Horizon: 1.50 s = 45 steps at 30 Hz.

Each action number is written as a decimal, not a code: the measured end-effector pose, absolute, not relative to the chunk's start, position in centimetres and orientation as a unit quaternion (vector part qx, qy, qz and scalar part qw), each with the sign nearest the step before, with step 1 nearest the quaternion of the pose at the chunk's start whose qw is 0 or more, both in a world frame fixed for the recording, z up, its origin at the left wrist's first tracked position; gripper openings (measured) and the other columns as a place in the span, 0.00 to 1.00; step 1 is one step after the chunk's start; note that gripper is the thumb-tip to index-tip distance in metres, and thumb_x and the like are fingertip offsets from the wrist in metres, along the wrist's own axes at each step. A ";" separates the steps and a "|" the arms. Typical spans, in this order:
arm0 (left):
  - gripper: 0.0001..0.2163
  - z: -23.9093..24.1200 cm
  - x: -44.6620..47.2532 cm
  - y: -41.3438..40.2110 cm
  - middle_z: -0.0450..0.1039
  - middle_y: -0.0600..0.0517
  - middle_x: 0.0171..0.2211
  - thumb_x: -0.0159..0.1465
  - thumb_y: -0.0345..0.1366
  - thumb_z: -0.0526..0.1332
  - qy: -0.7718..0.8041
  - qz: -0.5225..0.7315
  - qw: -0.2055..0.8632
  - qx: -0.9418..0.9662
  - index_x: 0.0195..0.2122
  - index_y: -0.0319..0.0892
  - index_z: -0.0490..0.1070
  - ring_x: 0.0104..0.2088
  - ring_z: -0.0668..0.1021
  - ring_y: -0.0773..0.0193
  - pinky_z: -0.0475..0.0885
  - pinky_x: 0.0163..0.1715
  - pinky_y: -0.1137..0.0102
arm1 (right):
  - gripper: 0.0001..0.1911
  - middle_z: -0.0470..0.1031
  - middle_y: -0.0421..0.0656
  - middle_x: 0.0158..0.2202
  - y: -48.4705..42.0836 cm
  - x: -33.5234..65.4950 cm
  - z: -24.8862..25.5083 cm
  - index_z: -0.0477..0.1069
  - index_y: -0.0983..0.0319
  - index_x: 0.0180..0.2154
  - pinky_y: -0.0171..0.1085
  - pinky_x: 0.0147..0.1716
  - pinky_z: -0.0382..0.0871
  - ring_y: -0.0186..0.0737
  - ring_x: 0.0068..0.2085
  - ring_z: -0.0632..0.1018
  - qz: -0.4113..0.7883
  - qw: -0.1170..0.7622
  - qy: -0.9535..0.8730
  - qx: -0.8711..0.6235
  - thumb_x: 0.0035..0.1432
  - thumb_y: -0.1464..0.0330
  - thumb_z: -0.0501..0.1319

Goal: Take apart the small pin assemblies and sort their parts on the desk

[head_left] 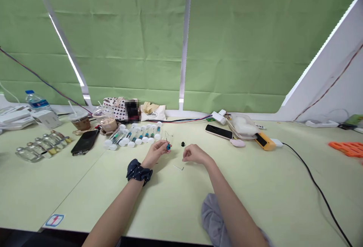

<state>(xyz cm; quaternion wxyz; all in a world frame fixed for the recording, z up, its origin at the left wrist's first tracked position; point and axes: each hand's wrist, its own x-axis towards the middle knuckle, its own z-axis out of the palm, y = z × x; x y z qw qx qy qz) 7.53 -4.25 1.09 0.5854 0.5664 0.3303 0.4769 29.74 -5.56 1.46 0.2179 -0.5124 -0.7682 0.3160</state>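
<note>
Landmark: small black part (pixel 183 144), resting alone on the pale green tabletop (pixel 170 209). Left hand (pixel 154 153) is just left of the landmark, thumb and fingers closed on a small blue part (pixel 168 146), with a thin wire (pixel 166 136) rising above the grip. Right hand (pixel 197 154) is right of the landmark and slightly nearer the person, palm down, fingers curled and tips drawn narrow; at this scale I cannot tell whether they pinch anything. A thin bent metal rod (pixel 178 167) lies on the near side of the landmark, below the gap between the hands, apart from both. A dark dotted scrunchie (pixel 138 172) circles the left wrist. Left of the landmark: a group of white-capped clear vials (pixel 136 136) with blue and green contents; farther left, a black phone (pixel 85 142), then a row of glass bottles (pixel 42 146). Right of the landmark and beyond it: a light-edged phone (pixel 219 131), screen dark, then a clear plastic container (pixel 242 126); a pink oval piece (pixel 237 143) sits beside that phone's near corner, and a yellow device (pixel 266 142) lies farther right.
</note>
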 end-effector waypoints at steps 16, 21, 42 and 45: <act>0.16 1.0 6.8 -3.8 0.73 0.47 0.35 0.55 0.45 0.62 0.318 0.483 0.583 0.570 0.38 0.38 0.70 0.30 0.75 0.66 0.71 0.33 0.69 | 0.03 0.72 0.49 0.36 -7.6 25.8 2.0 0.69 0.65 0.28 0.35 0.34 0.60 0.43 0.41 0.70 0.168 0.091 -0.841 -0.506 0.52 0.74 0.57; 0.16 0.7 6.7 -3.4 0.73 0.47 0.35 0.56 0.45 0.62 0.317 0.493 0.580 0.565 0.38 0.38 0.69 0.30 0.75 0.65 0.72 0.34 0.67 | 0.05 0.73 0.43 0.29 -6.3 29.8 2.8 0.68 0.64 0.33 0.31 0.29 0.62 0.34 0.30 0.72 0.259 0.232 -0.751 -0.562 0.55 0.73 0.54; 0.17 0.6 6.9 -3.6 0.73 0.46 0.35 0.54 0.47 0.62 0.325 0.475 0.577 0.579 0.37 0.38 0.70 0.30 0.75 0.65 0.72 0.34 0.67 | 0.17 0.73 0.41 0.26 -6.1 30.6 0.7 0.72 0.62 0.35 0.29 0.28 0.59 0.33 0.30 0.72 0.217 0.160 -0.744 -0.612 0.43 0.83 0.55; 0.17 0.6 7.0 -3.6 0.73 0.46 0.36 0.55 0.47 0.62 0.328 0.472 0.576 0.581 0.37 0.38 0.70 0.30 0.75 0.65 0.72 0.34 0.67 | 0.17 0.73 0.40 0.25 -6.1 30.5 0.7 0.73 0.62 0.35 0.29 0.28 0.59 0.34 0.29 0.72 0.219 0.156 -0.741 -0.615 0.44 0.83 0.56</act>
